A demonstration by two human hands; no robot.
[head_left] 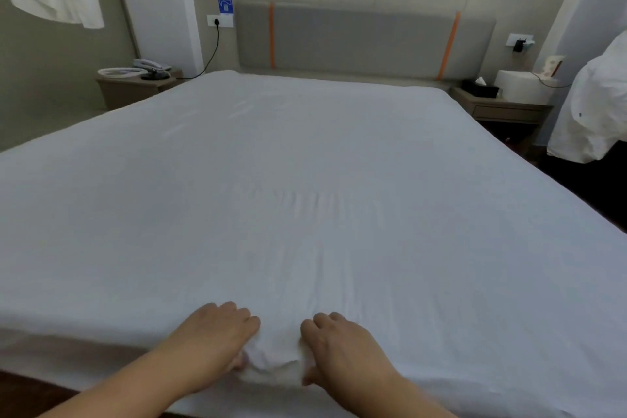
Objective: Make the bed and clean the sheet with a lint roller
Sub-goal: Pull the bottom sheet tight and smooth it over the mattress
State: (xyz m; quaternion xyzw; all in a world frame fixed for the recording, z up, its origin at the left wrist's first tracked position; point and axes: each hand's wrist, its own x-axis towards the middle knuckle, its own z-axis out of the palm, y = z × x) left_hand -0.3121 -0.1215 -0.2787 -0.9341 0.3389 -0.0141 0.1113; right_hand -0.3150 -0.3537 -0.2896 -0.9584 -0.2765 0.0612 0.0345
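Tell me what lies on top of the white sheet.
Only the left hand and right hand are on the sheet, gripping a bunched fold near the foot edge. No lint roller shows. Whatever is beneath stays covered.

Sheet (305, 163) on bed, headboard (366, 41) behind, nightstands L (135, 88) & R (505, 110).

The room is dim and evenly lit, with a cool, greyish cast over the white sheet (305, 163). No lamp or window shows; the light is soft and throws only faint shadows in the wrinkles near the middle and under the near edge of the bed. There is no glare. The whole picture is slightly soft, most of all at the far wall. Wide-angle distortion bows the headboard (366, 37) and tilts the walls at left and right.
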